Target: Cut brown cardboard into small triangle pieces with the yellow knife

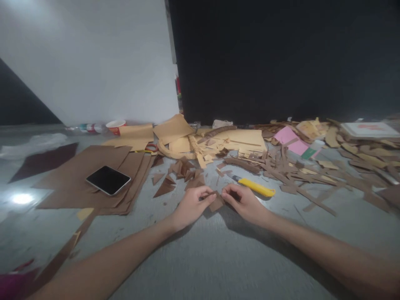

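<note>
head view: left hand (pixel 190 205) and right hand (pixel 246 203) pinch one cardboard piece (pixel 216 203), yellow cutter (pixel 258 188) just behind.

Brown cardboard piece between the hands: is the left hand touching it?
Touching. Head view shows the left hand pinching the brown cardboard piece at its edge.

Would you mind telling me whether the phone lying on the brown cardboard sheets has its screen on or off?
Off: the phone lies face up with a plain black screen, showing nothing lit.
</note>
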Demonstrator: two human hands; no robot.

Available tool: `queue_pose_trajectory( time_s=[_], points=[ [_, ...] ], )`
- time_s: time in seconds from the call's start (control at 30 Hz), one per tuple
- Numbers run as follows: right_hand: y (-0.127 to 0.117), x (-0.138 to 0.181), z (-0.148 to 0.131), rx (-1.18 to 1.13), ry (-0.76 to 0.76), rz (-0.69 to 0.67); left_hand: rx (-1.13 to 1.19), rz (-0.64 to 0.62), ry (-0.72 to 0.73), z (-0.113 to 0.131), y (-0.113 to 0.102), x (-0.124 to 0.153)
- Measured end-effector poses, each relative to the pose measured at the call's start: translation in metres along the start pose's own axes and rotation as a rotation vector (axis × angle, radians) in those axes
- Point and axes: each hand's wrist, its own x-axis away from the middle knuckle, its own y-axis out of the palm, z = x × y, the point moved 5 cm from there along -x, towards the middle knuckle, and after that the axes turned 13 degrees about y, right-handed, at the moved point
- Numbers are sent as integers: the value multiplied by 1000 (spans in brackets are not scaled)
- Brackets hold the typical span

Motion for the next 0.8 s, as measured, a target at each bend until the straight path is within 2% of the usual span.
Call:
queue_pose_trajectory(
  time_s=[0.23, 0.43, 0.53, 0.7, 0.8],
  points=[
    [-1, 1, -1, 13, -36, 5, 22, 15, 8, 3, 0, 0],
    [-2, 2, -2, 44, -48, 38, 102, 99, 1, -2, -5, -2],
    [-4, 0, 1, 37, -43, 76, 109, 105, 0, -2, -5, -2],
    [-11, -2, 5, 20, -54, 222, 120, 87, -19, 0, -3, -1],
    [-9, -1, -1, 31, -92, 192, 46, 84, 3, 4, -4, -1]
  ],
)
